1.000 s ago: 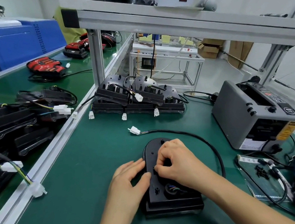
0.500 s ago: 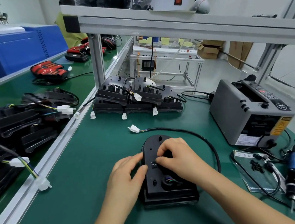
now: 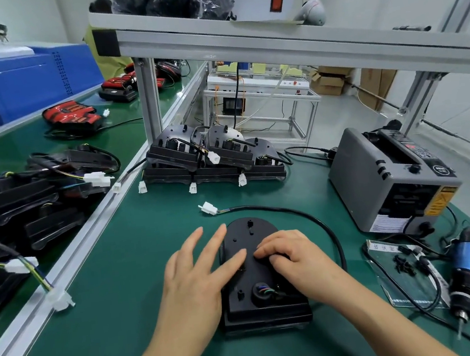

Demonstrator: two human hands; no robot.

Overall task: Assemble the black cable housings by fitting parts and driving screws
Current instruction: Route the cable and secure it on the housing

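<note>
**Q:** hands?

**Me:** My left hand is flat, fingers straight and fanned. Thumb and the inner edge of the palm lie on the left side of the black housing, and the fingertips reach past its left rim over the counter. My right hand is on the housing's middle with the fingers bent and the tips down on the surface. Can't tell if they're pinching anything small under there.

**Q:** housing location?

**Me:** Flat on the counter, mid-width, close to the near edge. Rounded end points to the far edge, square end toward me. Coloured wires show in the round port near the square end.

**Q:** cable?

**Me:** The black cable arcs out around the housing's right side and on past its rounded end. It ends in a white connector lying just beyond the rounded end, toward the far edge.

**Q:** rest of the counter?

**Me:** There's a stack of housings at the far edge, by the frame post. A grey machine sits at the right edge. A clear bag with black screws on it is toward the near right corner, and the blue-banded screwdriver lies just right of the bag, bit toward the near edge.
</note>
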